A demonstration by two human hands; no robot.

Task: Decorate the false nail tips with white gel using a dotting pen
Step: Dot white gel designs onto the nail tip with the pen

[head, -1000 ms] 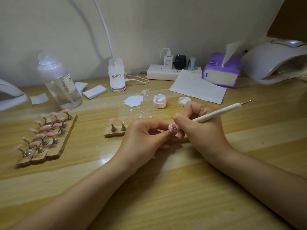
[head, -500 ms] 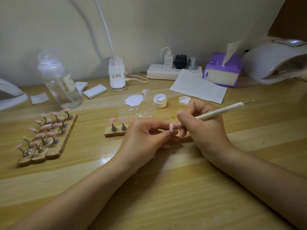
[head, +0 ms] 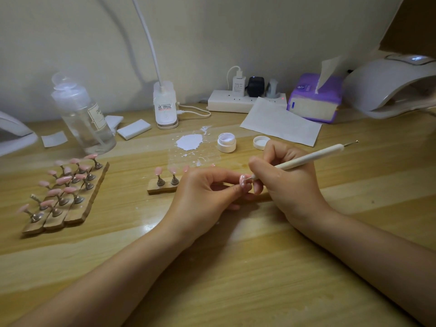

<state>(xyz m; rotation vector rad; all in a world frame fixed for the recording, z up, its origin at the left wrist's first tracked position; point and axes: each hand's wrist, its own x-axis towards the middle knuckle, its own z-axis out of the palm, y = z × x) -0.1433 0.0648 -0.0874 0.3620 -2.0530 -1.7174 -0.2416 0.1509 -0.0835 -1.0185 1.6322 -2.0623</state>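
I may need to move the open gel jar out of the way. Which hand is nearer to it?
Right. The right hand lies just in front of the gel jar, slightly to its right, holding the pen. The left hand lies farther toward the person, pinching the nail tip.

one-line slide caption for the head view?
Right hand dots white gel onto a pink nail tip with the dotting pen; left hand steadies it.
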